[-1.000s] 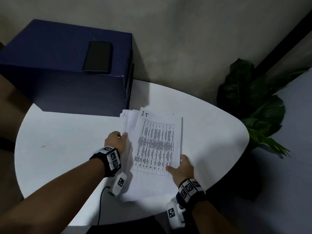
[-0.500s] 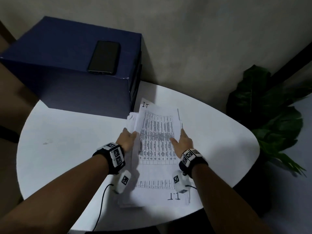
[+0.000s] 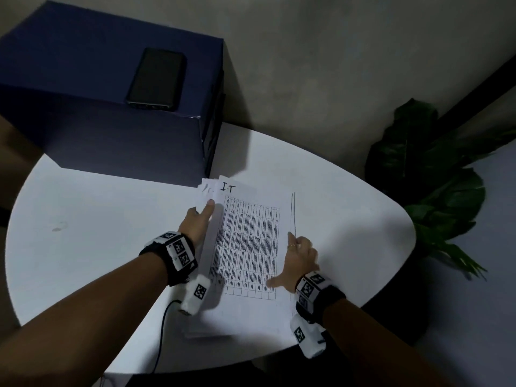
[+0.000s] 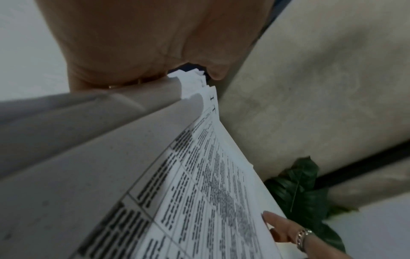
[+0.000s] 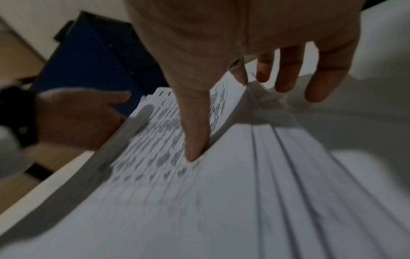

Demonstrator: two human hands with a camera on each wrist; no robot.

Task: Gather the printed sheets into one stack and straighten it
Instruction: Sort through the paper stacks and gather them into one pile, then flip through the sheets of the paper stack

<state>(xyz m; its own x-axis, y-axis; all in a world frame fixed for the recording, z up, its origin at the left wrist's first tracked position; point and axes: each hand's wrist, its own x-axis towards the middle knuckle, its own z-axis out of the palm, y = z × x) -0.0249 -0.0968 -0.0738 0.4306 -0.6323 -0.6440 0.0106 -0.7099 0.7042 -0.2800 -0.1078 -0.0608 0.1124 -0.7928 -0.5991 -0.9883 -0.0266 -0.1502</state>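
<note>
I see the stack of printed sheets [image 3: 248, 247] at the centre of the head view, lying on the round white table [image 3: 97, 247] just below a dark blue box [image 3: 111, 88] that fills the upper left. My left hand [image 3: 196, 222] rests along the stack's left edge with straight fingers, the forefinger reaching up toward the fanned top corners. In the left wrist view the sheets curve up against the palm; I cannot tell whether the fingers tuck under them. My right hand [image 3: 300, 256] lies at the stack's right edge, fingers straight and spread, thumb laid flat across the printed table on the top sheet. The sheet edges on the lower left and the right are staggered, not flush. A black phone [image 3: 157, 79] lies on the box; a leafy plant [image 3: 435, 191] stands at the right.
</note>
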